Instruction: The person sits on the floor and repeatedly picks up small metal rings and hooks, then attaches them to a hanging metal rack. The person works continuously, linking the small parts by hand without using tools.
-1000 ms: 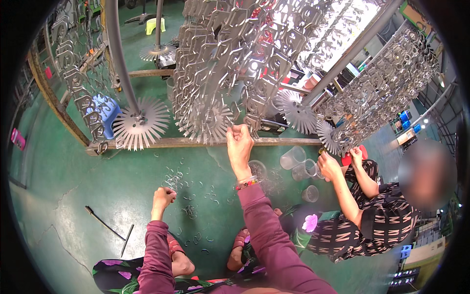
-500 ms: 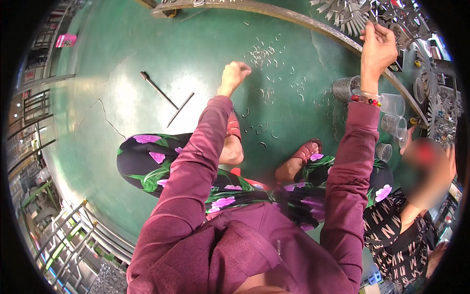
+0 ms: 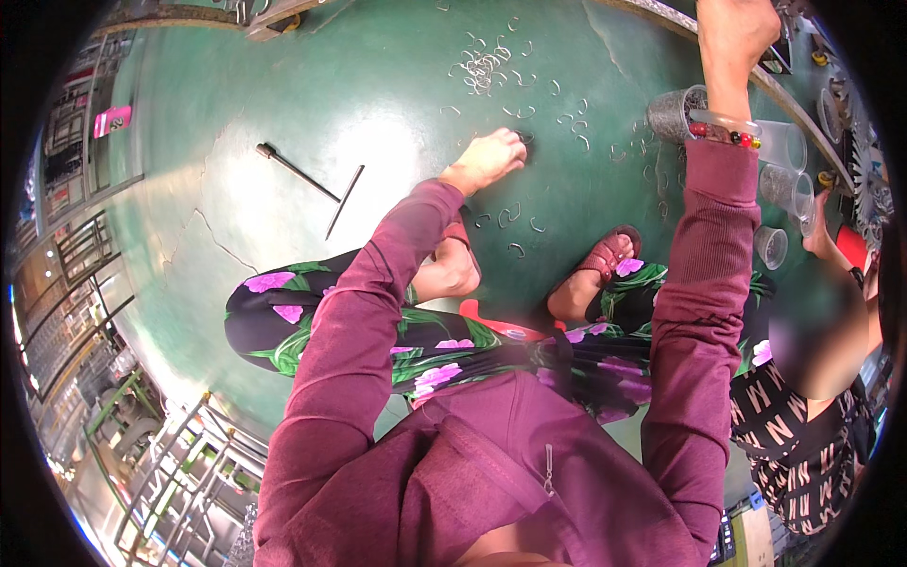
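Note:
My left hand [image 3: 489,159] is low over the green floor with its fingers curled together beside a small cluster of wire hooks. What its fingertips hold, if anything, is hidden. A larger heap of thin, silvery C-shaped wire hooks [image 3: 483,72] lies beyond it. My right hand [image 3: 735,36] reaches to the upper edge of the view, above the curved rail [image 3: 789,99]. Its fingers are closed, partly cut off by the frame, and their contents cannot be seen. Just below that hand stands a clear plastic cup [image 3: 667,115] with many small metal pieces inside.
A T-handled metal tool [image 3: 302,175] lies on the floor to the left. More clear cups [image 3: 782,146] stand at the right, near a co-worker in a patterned black top [image 3: 794,463]. Metal frames [image 3: 170,463] line the lower left. Loose hooks [image 3: 510,215] lie near my feet.
My left hand has moved right and nearer, from beside the large heap to the small cluster. The view has shifted, and the metal pieces near my right hand are now mostly out of sight.

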Demonstrator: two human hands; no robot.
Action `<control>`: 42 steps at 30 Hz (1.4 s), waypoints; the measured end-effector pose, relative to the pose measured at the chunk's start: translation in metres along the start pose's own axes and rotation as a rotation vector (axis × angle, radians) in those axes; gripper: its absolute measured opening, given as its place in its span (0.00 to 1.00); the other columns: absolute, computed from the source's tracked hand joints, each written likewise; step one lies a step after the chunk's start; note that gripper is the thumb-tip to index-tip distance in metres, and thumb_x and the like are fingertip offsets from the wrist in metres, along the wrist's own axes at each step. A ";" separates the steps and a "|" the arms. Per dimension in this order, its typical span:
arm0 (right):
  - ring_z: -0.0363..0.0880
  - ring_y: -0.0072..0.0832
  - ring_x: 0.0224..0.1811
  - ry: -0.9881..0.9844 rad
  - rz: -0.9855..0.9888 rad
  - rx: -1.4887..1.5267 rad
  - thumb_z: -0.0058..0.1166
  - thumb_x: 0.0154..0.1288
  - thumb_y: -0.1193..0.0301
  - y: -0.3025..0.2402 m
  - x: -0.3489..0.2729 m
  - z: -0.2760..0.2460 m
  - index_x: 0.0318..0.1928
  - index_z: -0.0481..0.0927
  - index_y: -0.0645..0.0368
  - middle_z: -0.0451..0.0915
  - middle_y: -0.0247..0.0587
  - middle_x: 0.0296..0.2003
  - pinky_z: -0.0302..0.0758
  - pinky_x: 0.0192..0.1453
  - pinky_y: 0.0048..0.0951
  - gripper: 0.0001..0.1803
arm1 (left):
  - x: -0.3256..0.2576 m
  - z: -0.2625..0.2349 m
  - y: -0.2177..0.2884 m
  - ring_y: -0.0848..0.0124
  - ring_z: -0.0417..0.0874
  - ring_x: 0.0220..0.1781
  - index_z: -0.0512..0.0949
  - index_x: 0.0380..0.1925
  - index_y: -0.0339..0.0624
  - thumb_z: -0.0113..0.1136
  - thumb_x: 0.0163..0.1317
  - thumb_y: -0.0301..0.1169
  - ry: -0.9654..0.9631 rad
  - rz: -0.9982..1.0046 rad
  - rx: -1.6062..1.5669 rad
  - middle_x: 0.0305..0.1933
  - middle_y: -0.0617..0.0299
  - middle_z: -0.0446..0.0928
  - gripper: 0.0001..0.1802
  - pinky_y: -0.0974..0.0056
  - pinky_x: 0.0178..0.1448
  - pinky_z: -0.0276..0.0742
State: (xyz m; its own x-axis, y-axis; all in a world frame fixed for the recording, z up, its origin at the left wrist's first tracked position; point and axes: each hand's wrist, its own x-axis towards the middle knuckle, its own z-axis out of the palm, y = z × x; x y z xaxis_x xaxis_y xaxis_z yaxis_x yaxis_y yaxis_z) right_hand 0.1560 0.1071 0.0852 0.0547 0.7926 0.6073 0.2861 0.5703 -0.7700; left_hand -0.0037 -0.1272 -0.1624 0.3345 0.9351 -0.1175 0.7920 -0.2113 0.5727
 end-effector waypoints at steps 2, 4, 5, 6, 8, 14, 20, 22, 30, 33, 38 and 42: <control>0.72 0.14 0.19 0.005 -0.005 0.012 0.56 0.57 0.79 0.005 0.000 0.001 0.30 0.74 0.64 0.74 0.32 0.20 0.67 0.19 0.18 0.04 | -0.002 0.004 0.006 0.63 0.73 0.48 0.76 0.34 0.46 0.58 0.58 0.36 -0.090 0.106 0.040 0.37 0.63 0.73 0.08 0.61 0.51 0.73; 0.72 0.14 0.19 -0.003 0.002 0.039 0.56 0.57 0.79 0.004 0.000 0.001 0.30 0.74 0.64 0.74 0.32 0.20 0.67 0.18 0.18 0.04 | 0.000 0.004 0.006 0.64 0.74 0.49 0.77 0.34 0.47 0.57 0.58 0.35 -0.135 0.090 0.084 0.38 0.64 0.74 0.06 0.61 0.51 0.73; 0.72 0.15 0.18 -0.010 0.041 -0.007 0.56 0.57 0.79 0.002 -0.001 0.001 0.30 0.74 0.64 0.74 0.32 0.20 0.67 0.18 0.19 0.04 | 0.003 -0.002 0.006 0.64 0.74 0.49 0.77 0.34 0.48 0.57 0.58 0.35 -0.143 0.064 0.095 0.38 0.64 0.75 0.06 0.62 0.52 0.73; 0.72 0.15 0.18 -0.012 0.033 -0.014 0.56 0.57 0.78 0.000 -0.001 0.001 0.30 0.74 0.64 0.74 0.32 0.19 0.67 0.18 0.19 0.04 | 0.003 -0.004 0.002 0.64 0.74 0.49 0.77 0.34 0.48 0.57 0.59 0.35 -0.146 0.033 0.109 0.38 0.65 0.75 0.06 0.62 0.52 0.73; 0.72 0.16 0.17 -0.009 0.011 -0.023 0.56 0.57 0.78 -0.004 -0.001 0.001 0.30 0.74 0.64 0.74 0.33 0.19 0.68 0.18 0.20 0.04 | 0.001 -0.011 -0.013 0.63 0.76 0.47 0.77 0.35 0.49 0.56 0.59 0.36 -0.091 0.061 0.080 0.37 0.65 0.77 0.07 0.60 0.51 0.74; 0.72 0.17 0.17 -0.009 0.011 -0.052 0.57 0.56 0.78 0.005 -0.002 -0.003 0.30 0.73 0.64 0.75 0.33 0.18 0.68 0.18 0.21 0.05 | -0.015 -0.047 -0.024 0.60 0.78 0.44 0.76 0.36 0.49 0.58 0.58 0.38 -0.144 -0.145 0.145 0.35 0.61 0.79 0.09 0.56 0.48 0.74; 0.73 0.17 0.17 -0.007 -0.028 -0.078 0.57 0.57 0.77 0.000 -0.005 -0.006 0.30 0.73 0.63 0.74 0.33 0.18 0.69 0.18 0.20 0.05 | -0.045 -0.020 -0.005 0.63 0.77 0.50 0.78 0.35 0.52 0.59 0.56 0.42 -0.206 -0.145 0.165 0.41 0.62 0.78 0.11 0.55 0.48 0.76; 0.73 0.17 0.18 -0.012 -0.033 -0.070 0.56 0.57 0.78 0.001 -0.005 -0.004 0.31 0.73 0.63 0.74 0.32 0.19 0.70 0.19 0.20 0.05 | -0.057 0.004 0.020 0.60 0.77 0.45 0.76 0.33 0.46 0.61 0.54 0.43 -0.154 -0.102 0.130 0.37 0.59 0.77 0.14 0.57 0.45 0.76; 0.80 0.21 0.24 -0.075 0.037 0.053 0.61 0.57 0.72 0.036 0.000 -0.008 0.37 0.76 0.71 0.82 0.42 0.27 0.76 0.29 0.19 0.14 | -0.071 0.089 0.109 0.57 0.75 0.43 0.69 0.35 0.34 0.56 0.56 0.33 0.145 -0.481 0.120 0.36 0.51 0.71 0.14 0.60 0.35 0.81; 0.81 0.22 0.25 -0.085 0.024 -0.091 0.61 0.56 0.73 0.011 -0.005 -0.003 0.38 0.77 0.71 0.82 0.43 0.27 0.77 0.29 0.19 0.13 | -0.073 0.091 0.103 0.58 0.75 0.41 0.70 0.32 0.34 0.46 0.57 0.27 0.204 -0.533 0.159 0.35 0.51 0.71 0.07 0.59 0.32 0.81; 0.82 0.29 0.29 -0.020 0.103 -0.115 0.60 0.54 0.69 0.007 -0.001 -0.016 0.34 0.79 0.65 0.83 0.44 0.28 0.77 0.36 0.29 0.11 | -0.077 0.088 0.102 0.60 0.75 0.38 0.73 0.30 0.34 0.51 0.51 0.26 0.115 -0.400 0.328 0.32 0.53 0.72 0.07 0.62 0.31 0.80; 0.71 0.33 0.24 -0.031 -0.106 -0.092 0.55 0.54 0.75 0.015 -0.009 -0.012 0.28 0.70 0.62 0.72 0.43 0.22 0.70 0.30 0.37 0.07 | -0.070 0.110 0.094 0.59 0.76 0.39 0.76 0.24 0.40 0.53 0.46 0.26 0.139 -0.095 0.446 0.29 0.54 0.74 0.05 0.56 0.47 0.72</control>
State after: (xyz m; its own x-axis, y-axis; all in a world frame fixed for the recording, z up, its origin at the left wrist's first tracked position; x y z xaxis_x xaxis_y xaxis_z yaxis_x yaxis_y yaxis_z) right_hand 0.1711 0.1064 0.0702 -0.0094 0.7358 0.6771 0.3754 0.6302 -0.6797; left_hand 0.1037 -0.2438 -0.1894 0.2026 0.9789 -0.0253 0.9679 -0.1963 0.1567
